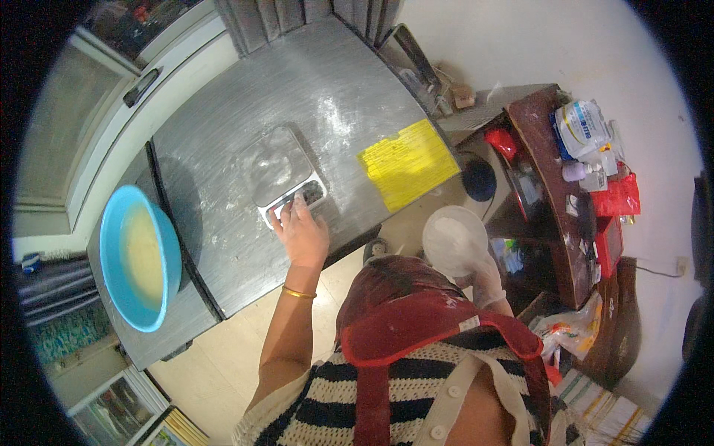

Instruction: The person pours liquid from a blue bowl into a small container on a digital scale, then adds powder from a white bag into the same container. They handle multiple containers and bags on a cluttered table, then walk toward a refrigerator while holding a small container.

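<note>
A digital kitchen scale with a metal plate (279, 163) lies on the grey table, its plate dusted with white powder. My left hand (304, 231) is on the scale's control panel, fingers apart, fingertips touching the panel, holding nothing. Near my body on the right, my right hand (484, 281), in a thin whitish glove, grips a translucent white bowl (454, 237) with white powder inside. A yellow sheet (410, 164) lies at the table's right edge. At the table's left end stands a light-blue plastic basin (171, 251) holding a pale yellowish mass.
White powder is scattered over the grey table (223, 134). A window frame (195, 50) borders its left side. At the right stands a dark reddish-brown cabinet (549, 195) with bags and bottles on top. A round black object (478, 177) is between table and cabinet.
</note>
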`<state>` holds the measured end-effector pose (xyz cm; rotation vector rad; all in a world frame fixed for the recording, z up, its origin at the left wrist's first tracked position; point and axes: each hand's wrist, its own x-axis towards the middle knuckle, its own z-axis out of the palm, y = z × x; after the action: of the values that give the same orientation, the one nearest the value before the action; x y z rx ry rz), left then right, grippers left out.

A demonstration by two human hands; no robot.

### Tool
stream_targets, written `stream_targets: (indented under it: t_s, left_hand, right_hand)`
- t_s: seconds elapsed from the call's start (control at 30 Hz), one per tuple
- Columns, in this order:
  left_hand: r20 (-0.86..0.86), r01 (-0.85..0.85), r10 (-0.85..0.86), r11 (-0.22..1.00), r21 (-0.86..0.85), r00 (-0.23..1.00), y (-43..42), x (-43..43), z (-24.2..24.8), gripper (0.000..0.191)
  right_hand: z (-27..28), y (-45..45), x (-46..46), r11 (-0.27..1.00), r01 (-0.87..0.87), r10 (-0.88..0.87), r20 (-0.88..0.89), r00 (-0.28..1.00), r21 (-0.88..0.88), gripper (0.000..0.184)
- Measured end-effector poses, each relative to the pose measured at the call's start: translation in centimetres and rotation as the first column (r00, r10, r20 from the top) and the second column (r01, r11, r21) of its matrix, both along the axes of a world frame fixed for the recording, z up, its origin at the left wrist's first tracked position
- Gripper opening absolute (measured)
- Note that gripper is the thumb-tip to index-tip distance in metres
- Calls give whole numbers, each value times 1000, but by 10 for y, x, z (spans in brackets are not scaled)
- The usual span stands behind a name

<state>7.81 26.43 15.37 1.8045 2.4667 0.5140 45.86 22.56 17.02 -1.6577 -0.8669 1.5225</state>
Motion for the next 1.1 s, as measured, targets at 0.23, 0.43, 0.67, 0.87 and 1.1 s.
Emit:
stream_targets:
  t_s: [0.23,0.43,0.67,0.87,1.1]
  left_hand:
    - [43,-12,12,1000,-5,999,0,-4,4,59]
    - [-138,101,-104,994,-33,985,-8,-15,-11,53]
    - [-456,-35,-146,930,-365,878,-22,-21,6,61]
    - [-418,28,-148,960,-279,896,-9,53,1,71]
    - [796,802,-363,548,-237,484,-80,334,-7,52]
  right_hand:
    - [7,-6,-4,995,52,-54,-17,998,-88,46]
    - [4,-20,4,989,100,-105,-36,994,-112,46]
    - [16,-59,25,946,299,-312,-108,944,-126,45]
    - [-7,-120,98,871,490,-467,-245,850,39,46]
    - [-39,-239,228,704,706,-631,-385,673,80,46]
